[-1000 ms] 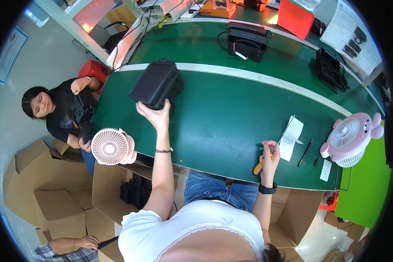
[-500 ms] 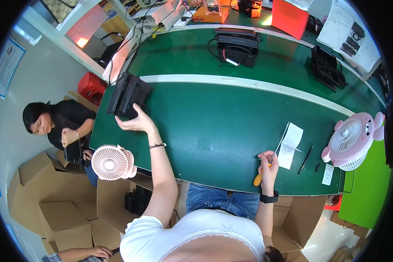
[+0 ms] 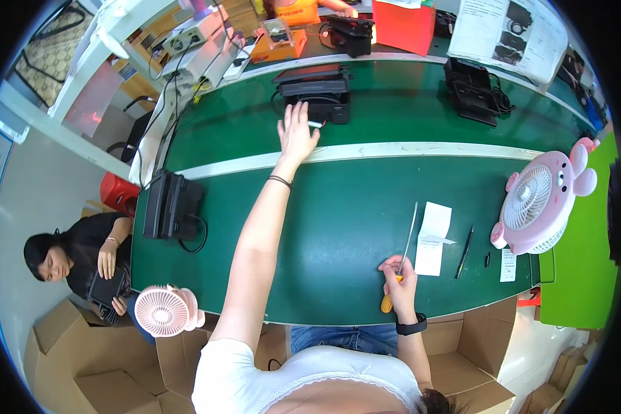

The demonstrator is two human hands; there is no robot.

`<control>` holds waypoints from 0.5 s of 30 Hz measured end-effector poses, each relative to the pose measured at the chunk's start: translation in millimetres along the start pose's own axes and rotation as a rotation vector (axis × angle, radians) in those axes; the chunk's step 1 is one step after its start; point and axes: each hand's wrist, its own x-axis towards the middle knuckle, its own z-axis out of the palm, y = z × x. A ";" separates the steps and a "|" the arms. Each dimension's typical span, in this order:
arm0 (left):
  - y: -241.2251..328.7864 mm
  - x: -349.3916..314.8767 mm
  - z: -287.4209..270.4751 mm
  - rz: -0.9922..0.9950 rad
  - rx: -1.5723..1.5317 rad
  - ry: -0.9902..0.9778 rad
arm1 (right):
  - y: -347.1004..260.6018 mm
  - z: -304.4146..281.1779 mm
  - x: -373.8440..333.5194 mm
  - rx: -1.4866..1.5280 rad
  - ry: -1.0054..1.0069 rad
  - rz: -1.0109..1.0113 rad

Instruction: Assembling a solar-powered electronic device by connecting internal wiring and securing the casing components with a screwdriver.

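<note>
My left hand [image 3: 298, 134] reaches over the white strip to the far part of the green bench, fingers stretched out. Its fingertips lie at the front of a black box-shaped device [image 3: 334, 107] with a cable; whether they press on it I cannot tell. A short white connector or tube [image 3: 314, 125] shows beside the fingers. Close to the near edge, my right hand [image 3: 405, 286] is closed round a screwdriver [image 3: 387, 303] with a yellow handle, its long thin shaft pointing away from me. A similar black device [image 3: 169, 207] with a looped cable stands at the bench's left end.
Right of the screwdriver lie a white paper slip [image 3: 431, 241], a black pen [image 3: 465, 252] and a pink animal-shaped fan [image 3: 535, 200]. A small pink fan [image 3: 165, 310] stands at the left edge. Another black device [image 3: 472, 93] sits far right. A co-worker [image 3: 83, 255] is at left.
My left hand has let go of the black device at the left end and moved away and right to the far device. My right hand still holds the screwdriver. The whole view has shifted.
</note>
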 end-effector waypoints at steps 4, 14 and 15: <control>-5.8 17.7 10.4 -0.135 0.146 -0.018 | 2.2 -0.1 1.6 -0.005 -0.001 0.004; -29.5 14.6 11.5 -0.051 -0.076 0.239 | -1.3 0.4 3.1 -0.019 -0.002 -0.023; -33.1 14.4 8.2 -0.039 -0.084 0.219 | -0.5 0.8 3.8 -0.019 -0.003 -0.035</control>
